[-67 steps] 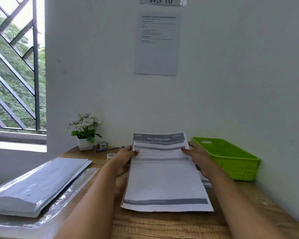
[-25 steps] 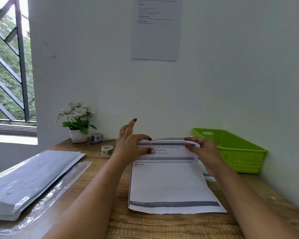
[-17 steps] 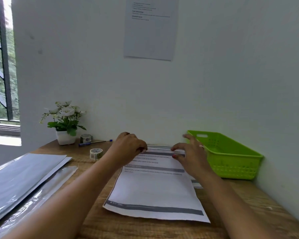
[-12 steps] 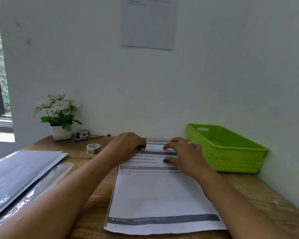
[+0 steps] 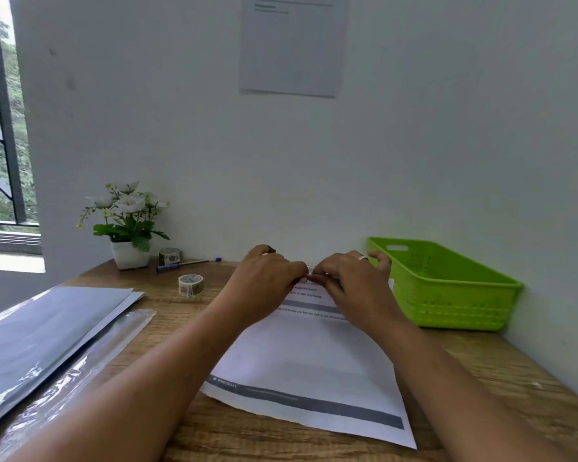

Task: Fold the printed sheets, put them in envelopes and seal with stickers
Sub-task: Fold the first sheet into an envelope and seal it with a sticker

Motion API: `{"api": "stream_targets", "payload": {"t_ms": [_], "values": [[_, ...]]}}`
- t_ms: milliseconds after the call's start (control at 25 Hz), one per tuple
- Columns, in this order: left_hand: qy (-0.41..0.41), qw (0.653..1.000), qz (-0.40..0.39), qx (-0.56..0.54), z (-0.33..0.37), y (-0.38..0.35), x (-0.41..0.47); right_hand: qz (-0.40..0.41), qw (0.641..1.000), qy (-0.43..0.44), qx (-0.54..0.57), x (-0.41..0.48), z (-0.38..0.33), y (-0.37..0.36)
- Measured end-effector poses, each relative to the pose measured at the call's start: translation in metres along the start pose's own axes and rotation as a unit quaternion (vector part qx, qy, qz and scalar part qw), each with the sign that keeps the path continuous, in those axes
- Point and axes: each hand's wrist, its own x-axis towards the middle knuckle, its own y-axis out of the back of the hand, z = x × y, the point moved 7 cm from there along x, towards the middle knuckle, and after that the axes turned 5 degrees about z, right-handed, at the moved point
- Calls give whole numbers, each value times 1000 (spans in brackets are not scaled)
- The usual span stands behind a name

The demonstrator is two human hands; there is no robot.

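A printed sheet (image 5: 307, 361) lies on the wooden desk (image 5: 194, 425), its far part folded over toward me. My left hand (image 5: 264, 281) and my right hand (image 5: 354, 288) meet at the middle of the far folded edge, and their curled fingertips pinch the crease. More paper shows under the sheet's far right corner. A stack of grey envelopes (image 5: 47, 328) in clear wrap lies at the left. A roll of stickers (image 5: 190, 285) stands on the desk left of my left hand.
A green plastic basket (image 5: 447, 295) stands at the right against the wall. A potted white flower (image 5: 127, 225), a second small roll (image 5: 169, 255) and a pen (image 5: 184, 264) sit at the back left. A notice (image 5: 291, 45) hangs on the wall.
The sheet's top part has been folded down toward me. Both hands slid inward from its side edges along the fold and now meet at its middle.
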Motion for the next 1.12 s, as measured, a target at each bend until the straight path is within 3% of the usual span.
{"api": "stream_targets", "payload": {"t_ms": [120,360,560,760,1120], "values": [[32,998,-29,-35,-12,-1,2,5,999,-18,-32,2,21,12],[75,989,-72,-107,-33,-2,-2,48,995,-91,5,1,66,33],[49,988,-111,-92,-28,-10,-6,68,993,-87,-36,-1,72,35],[76,986,-111,-95,-43,-6,-10,80,993,-82,-39,-2,75,34],[106,955,-251,-118,-40,-25,-19,-68,990,-119,-29,-4,75,14]]}}
